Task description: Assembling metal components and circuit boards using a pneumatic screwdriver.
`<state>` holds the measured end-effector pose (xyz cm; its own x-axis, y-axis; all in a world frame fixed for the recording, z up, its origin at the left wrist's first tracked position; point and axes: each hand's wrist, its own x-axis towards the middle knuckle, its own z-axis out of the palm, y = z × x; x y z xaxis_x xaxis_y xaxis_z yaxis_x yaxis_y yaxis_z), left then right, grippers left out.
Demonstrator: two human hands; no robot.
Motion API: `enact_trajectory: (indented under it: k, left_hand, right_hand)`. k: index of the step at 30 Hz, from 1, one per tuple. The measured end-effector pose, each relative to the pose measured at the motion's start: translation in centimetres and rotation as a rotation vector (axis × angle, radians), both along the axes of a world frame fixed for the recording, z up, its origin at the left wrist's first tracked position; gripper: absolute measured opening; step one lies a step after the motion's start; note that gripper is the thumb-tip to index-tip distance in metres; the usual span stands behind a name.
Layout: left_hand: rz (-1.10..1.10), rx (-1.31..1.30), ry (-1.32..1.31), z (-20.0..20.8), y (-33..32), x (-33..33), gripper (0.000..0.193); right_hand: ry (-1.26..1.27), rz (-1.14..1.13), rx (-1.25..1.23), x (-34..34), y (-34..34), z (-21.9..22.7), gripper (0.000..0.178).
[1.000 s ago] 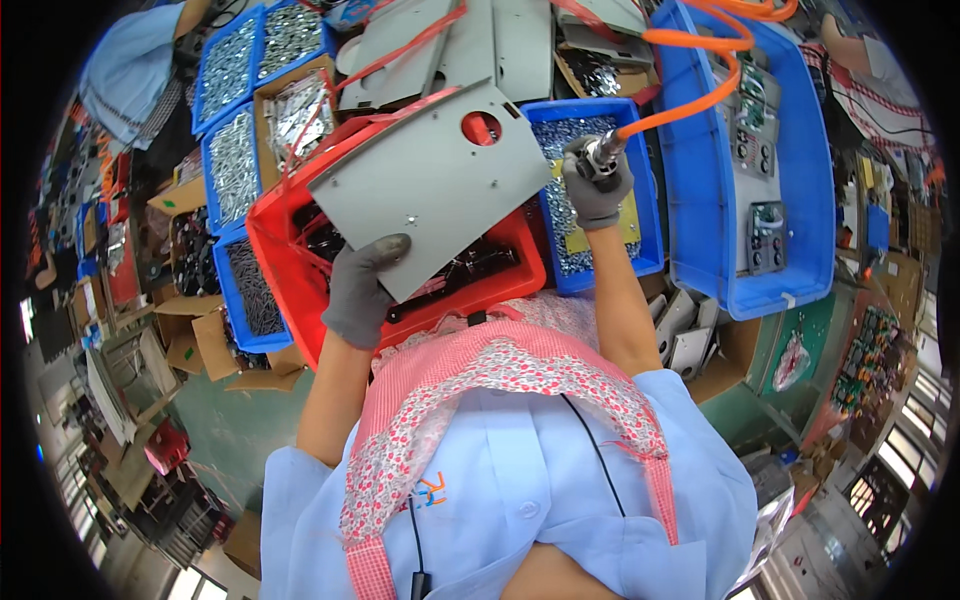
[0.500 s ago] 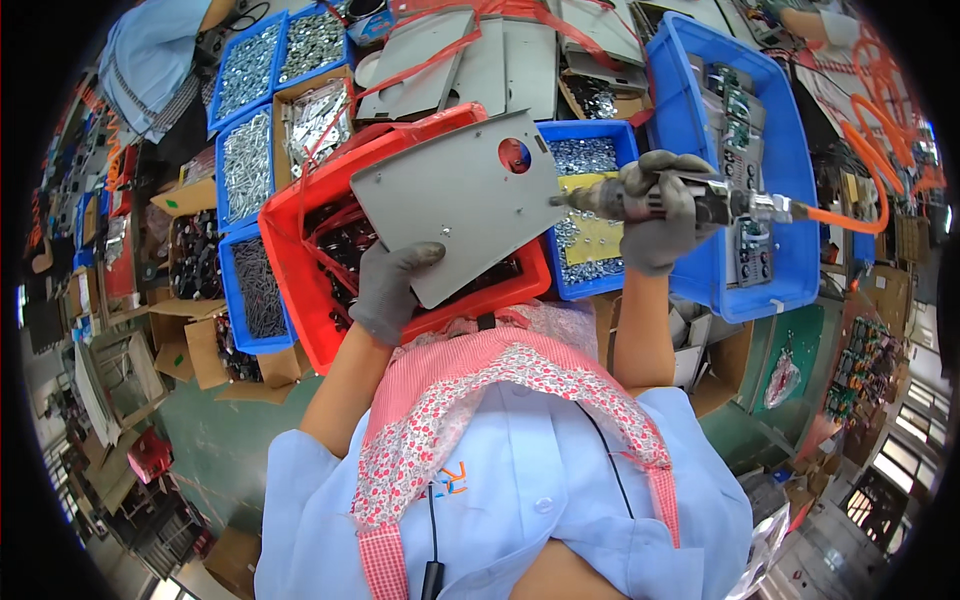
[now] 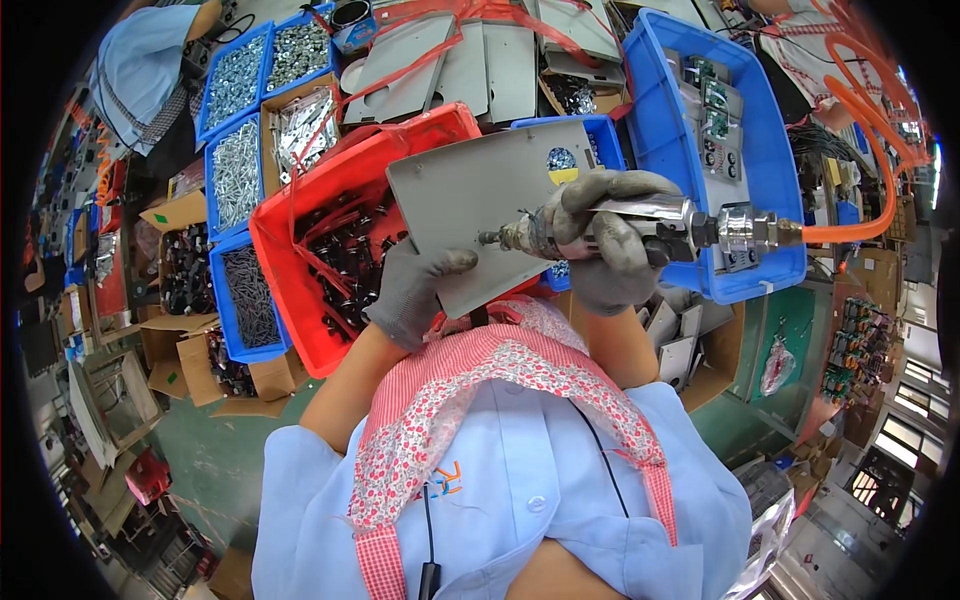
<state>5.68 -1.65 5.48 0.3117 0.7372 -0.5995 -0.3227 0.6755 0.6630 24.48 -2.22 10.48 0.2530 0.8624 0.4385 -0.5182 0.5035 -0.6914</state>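
My gloved left hand grips the lower left edge of a flat grey metal panel, thumb on top. The panel has a round hole near its far right corner and is held tilted above a red bin. In my gloved right hand is a pneumatic screwdriver, fingers wrapped round its body. An orange air hose runs from its back end. Its tip points left and sits over the panel, close to my left thumb; whether it touches a screw I cannot make out. Dark small parts with red bands lie in the red bin.
Blue bins with screws and other small fasteners stand at left. Behind are stacked grey panels with red straps. A large blue bin on the right holds circuit-board assemblies. Another person's blue sleeve shows at far left.
The screwdriver has moved left and nearer to me, now over the panel beside my left thumb. The panel has shifted right with my left hand and turned slightly.
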Motion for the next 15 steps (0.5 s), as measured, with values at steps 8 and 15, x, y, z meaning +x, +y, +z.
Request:
enact_trajectory:
  k: [8,15]
  left_hand:
    - [-0.046,-0.011,0.06,-0.2,-0.6,-0.3,0.039]
    - [-0.051,0.123,-0.008,-1.1,-0.3,-0.3,0.037]
  right_hand:
    - [-0.084,0.037,0.045,-0.9,-0.5,-0.2,0.033]
    - [-0.235,-0.039,-0.235,-0.6,-1.8,1.0,0.025]
